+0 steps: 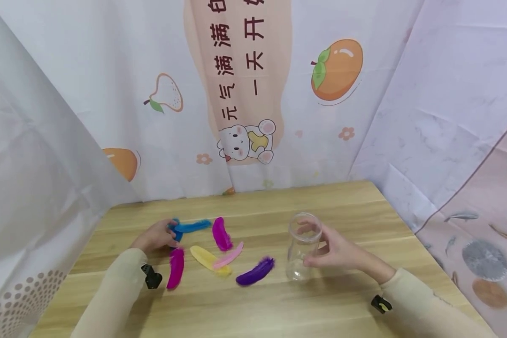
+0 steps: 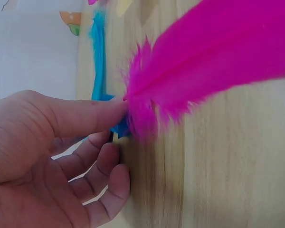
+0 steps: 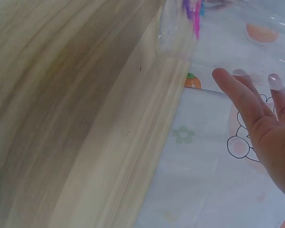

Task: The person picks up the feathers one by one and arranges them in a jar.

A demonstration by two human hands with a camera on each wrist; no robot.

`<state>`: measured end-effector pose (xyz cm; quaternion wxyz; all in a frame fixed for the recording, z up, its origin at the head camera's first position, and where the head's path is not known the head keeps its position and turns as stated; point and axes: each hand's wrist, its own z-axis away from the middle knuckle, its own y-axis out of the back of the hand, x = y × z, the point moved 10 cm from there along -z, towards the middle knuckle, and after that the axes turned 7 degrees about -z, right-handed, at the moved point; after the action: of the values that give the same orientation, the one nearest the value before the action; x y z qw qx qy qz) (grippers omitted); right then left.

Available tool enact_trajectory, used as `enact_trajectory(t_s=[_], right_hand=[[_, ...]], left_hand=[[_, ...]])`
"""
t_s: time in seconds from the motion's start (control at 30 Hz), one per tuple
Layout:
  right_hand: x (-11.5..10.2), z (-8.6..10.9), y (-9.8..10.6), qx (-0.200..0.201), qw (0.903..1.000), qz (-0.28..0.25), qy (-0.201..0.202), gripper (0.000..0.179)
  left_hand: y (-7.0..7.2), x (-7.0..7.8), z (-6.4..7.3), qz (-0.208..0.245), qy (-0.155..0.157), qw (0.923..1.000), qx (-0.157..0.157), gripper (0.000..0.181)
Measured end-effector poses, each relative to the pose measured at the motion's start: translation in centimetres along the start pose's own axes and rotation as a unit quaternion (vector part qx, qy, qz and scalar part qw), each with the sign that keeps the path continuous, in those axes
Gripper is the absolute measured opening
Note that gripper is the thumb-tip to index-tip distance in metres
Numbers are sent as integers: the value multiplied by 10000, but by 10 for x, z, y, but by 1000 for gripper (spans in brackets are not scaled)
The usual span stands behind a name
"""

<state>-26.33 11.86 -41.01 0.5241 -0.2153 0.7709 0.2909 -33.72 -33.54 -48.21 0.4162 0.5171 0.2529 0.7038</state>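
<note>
At the table's left my left hand pinches a dark blue feather between thumb and index finger. A lighter blue feather reaches rightward from it. Close below the hand is a magenta feather, whose fluffy end appears by the thumb tip in the left wrist view. On the right, my right hand grips a clear jar, thumb on the near side and fingers behind. The jar is upright, open at the top. Its base is too see-through to tell whether it touches the table.
Between the hands lie a second magenta feather, a yellow feather with a pink feather across it, and a purple feather. A printed curtain hangs behind the wooden table, with more cloth at both sides.
</note>
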Motion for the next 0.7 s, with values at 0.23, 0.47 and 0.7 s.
enact_trajectory(t_s=[0.23, 0.47, 0.7], right_hand=[[0, 1, 2, 5, 9999, 101, -100, 88], [1, 0, 2, 1, 10000, 0, -84, 89], [0, 0, 2, -31, 9999, -92, -24, 88]], left_hand=[[1, -4, 1, 158, -36, 9998, 98, 82], [5, -11, 3, 247, 114, 9994, 197, 92], [2, -12, 2, 433, 265, 9986, -130, 107]])
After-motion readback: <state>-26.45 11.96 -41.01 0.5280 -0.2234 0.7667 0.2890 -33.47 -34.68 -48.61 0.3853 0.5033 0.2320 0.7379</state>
